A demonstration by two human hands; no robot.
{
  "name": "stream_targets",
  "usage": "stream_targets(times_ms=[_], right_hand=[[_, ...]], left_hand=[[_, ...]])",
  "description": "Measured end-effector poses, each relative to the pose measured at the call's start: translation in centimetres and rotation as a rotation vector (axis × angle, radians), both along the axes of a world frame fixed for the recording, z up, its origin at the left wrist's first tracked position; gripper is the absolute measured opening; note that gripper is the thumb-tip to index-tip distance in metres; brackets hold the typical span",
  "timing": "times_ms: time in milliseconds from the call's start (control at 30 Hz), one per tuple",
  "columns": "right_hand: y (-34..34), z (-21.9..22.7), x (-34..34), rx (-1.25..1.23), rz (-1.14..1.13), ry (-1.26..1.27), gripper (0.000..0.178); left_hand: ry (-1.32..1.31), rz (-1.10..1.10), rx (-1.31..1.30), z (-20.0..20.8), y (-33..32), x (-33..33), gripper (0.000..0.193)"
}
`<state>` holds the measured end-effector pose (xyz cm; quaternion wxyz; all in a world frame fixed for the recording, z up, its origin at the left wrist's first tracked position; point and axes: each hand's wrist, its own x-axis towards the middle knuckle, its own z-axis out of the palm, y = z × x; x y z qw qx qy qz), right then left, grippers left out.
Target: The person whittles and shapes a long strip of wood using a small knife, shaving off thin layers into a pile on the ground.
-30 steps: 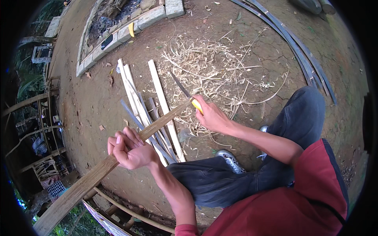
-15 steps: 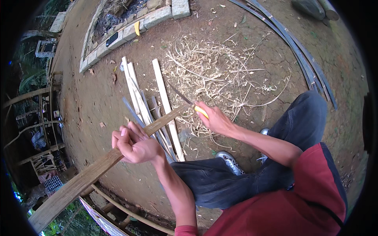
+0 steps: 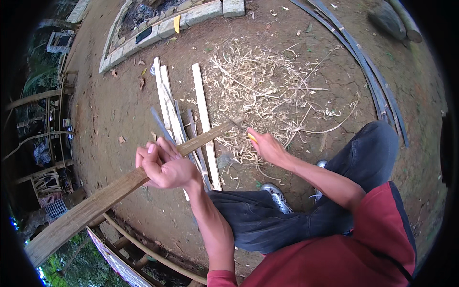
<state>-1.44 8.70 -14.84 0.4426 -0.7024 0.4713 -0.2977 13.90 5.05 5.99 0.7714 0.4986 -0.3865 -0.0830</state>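
Though our head view has tilted a little, we can tell that the knife (image 3: pixel 252 137) has shifted: half a second ago its blade reached well past the wooden strip (image 3: pixel 114 193), and now it lies across the strip just short of the far tip. We judge that the edge is now set for that end, though contact is too small to confirm. Our right hand (image 3: pixel 268 148) keeps its fingers wrapped around the yellow handle. On our left hand (image 3: pixel 165 165) the fingers stay curled, palm up, over the strip's middle; we cannot tell whether they grip it. The strip runs from near left towards the centre.

Beneath us is bare earthen ground (image 3: pixel 114 162). Curled shavings (image 3: pixel 253 81) spread beyond the right hand, with pale strips (image 3: pixel 203 110) to their left. Dark bent strips (image 3: pixel 356 45) curve at far right, a block border (image 3: pixel 167 26) stands far left, and pole railings (image 3: pixel 43 95) line the left.
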Motion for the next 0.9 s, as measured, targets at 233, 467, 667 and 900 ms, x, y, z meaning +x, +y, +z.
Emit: stream_targets(times_ms=[233, 467, 667, 900], right_hand=[[-1.4, 4.5, 1.2, -0.297, -0.183, -0.241, 0.032], [-1.1, 2.3, 1.1, 0.111, 0.005, -0.046, 0.04], [-0.3, -2.1, 0.1, 0.148, 0.024, 0.031, 0.038], [-0.7, -1.4, 0.7, -0.035, 0.004, 0.0, 0.039]], left_hand=[[0.09, -0.059, -0.003, 0.0, 0.4, -0.4, 0.028], [0.054, -0.123, 0.005, -0.3, 1.5, 0.7, 0.028], [0.103, -0.142, -0.036, -0.3, 0.4, -0.6, 0.028], [0.068, -0.119, 0.026, 0.2, 0.6, -0.8, 0.029]])
